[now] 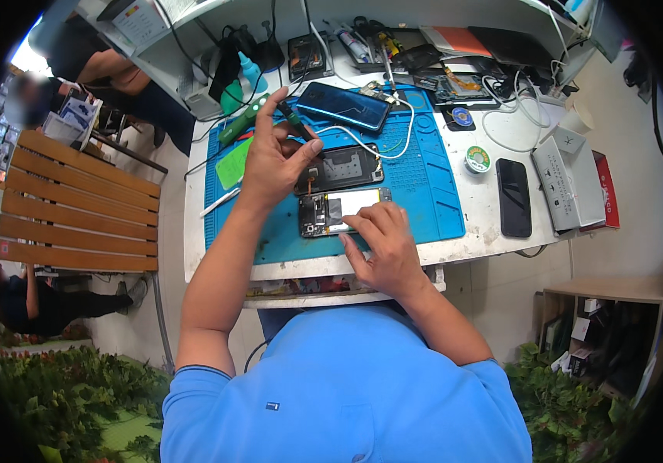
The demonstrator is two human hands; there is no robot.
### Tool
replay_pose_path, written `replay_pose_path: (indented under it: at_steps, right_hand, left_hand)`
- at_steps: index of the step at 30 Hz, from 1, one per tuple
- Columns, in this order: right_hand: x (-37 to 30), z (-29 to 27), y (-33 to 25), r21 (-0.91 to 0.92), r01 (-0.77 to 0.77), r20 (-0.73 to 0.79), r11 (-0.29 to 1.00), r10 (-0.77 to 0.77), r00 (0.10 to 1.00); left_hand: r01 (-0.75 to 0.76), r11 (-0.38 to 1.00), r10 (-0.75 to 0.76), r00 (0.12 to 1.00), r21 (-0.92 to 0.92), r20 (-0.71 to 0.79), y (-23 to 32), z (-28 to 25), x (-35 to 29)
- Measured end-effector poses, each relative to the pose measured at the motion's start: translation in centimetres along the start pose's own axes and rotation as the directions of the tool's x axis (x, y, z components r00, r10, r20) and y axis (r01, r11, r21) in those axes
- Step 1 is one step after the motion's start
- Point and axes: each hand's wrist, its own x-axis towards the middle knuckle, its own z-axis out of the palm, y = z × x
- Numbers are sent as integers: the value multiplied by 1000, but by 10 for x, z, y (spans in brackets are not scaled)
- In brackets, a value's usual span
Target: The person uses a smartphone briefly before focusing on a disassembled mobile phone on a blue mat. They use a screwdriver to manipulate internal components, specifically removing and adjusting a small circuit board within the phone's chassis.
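Head view: mid-frame, left hand (273,158) is gripping a slim dark screwdriver (294,119); right hand (384,247) is pressing fingertips, ungrasping, on the opened black smartphone (341,211)

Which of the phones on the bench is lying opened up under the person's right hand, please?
The opened phone at the blue mat's near edge, its insides bared, under the right hand. The black phone lies closed off the mat.
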Motion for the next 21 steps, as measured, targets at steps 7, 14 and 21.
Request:
replay_pose_path:
  at_steps: [7, 14, 21]
  right_hand:
    - [-1, 0, -7, -68, 29, 54, 997, -25, 998]
    - [-6, 6, -4, -52, 14, 23, 999, -13, 1000]
    - [-6, 6, -5, -63, 5, 18, 998, -4, 1000]
  left_hand:
    - [148, 983, -172, 949, -105, -265, 4, -40, -72]
    - [207, 968, -247, 876, -139, -414, -10, -40, -110]
    - [217, 969, -247, 858, -118, -450, -14, -39, -109]
